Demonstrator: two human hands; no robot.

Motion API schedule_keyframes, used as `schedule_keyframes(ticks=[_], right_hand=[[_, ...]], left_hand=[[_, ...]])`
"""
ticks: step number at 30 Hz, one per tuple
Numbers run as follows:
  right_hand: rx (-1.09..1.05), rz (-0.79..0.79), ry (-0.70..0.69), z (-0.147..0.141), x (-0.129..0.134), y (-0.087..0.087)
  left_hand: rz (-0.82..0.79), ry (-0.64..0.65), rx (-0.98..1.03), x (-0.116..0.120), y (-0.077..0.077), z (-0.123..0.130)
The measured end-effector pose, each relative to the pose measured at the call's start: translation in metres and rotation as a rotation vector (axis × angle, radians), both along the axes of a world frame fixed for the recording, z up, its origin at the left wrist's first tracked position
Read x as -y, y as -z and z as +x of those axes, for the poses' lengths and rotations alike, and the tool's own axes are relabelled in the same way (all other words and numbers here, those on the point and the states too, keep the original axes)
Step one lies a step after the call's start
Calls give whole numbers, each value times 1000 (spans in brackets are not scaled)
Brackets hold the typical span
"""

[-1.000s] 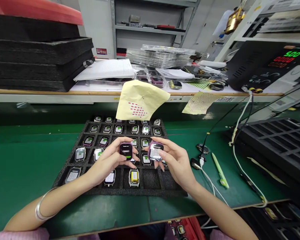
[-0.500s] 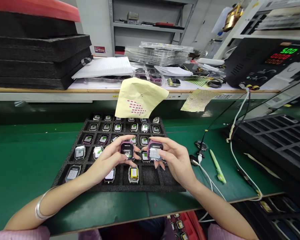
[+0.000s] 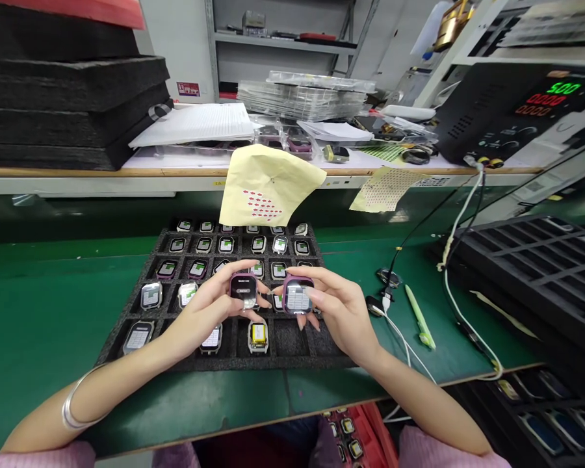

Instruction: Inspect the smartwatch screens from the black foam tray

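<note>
My left hand [image 3: 220, 294] grips a purple-framed smartwatch [image 3: 244, 286] by its edges, its dark screen showing small text. In my right hand [image 3: 338, 305] is a second purple smartwatch [image 3: 297, 296], its lit screen showing a pale list, with my thumb on the screen's right side. Both watches are held close together above a black foam tray [image 3: 175, 354]. Watch bodies with lit screens fill many of the tray's pockets. One watch body [image 3: 258, 335] in the front row shows a yellow battery. My hands and forearms hide part of the tray.
Right of the tray lie white cables [image 3: 394, 328], a small round black piece [image 3: 374, 305] and a light green pen [image 3: 420, 318]. Black slotted trays [image 3: 531, 273] stand farther right. A yellow paper [image 3: 273, 185] hangs from the shelf edge. A power supply [image 3: 511, 117] stands on the shelf.
The whole view has shifted slightly, so everything sits a little more to the left and higher. Both hands keep hold of their smartwatches with no clear change in grip.
</note>
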State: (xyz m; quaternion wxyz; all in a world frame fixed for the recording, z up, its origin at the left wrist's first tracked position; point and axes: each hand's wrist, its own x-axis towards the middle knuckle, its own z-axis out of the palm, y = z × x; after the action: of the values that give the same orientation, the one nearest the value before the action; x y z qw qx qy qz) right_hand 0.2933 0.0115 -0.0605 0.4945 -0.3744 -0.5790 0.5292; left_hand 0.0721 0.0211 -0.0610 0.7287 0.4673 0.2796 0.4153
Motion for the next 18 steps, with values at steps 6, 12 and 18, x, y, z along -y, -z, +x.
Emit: schedule_keyframes(ticks=[6,12,18], right_hand=[[-17,4,35,-6,1,-3],[-9,-8,68,-10,-1,-4],[-4,7,48,-3,-1,-1]], left_hand=[[1,10,4,-1,2,1],[-4,-1,7,-1,2,1],[14,12,-4,-2,3,1]])
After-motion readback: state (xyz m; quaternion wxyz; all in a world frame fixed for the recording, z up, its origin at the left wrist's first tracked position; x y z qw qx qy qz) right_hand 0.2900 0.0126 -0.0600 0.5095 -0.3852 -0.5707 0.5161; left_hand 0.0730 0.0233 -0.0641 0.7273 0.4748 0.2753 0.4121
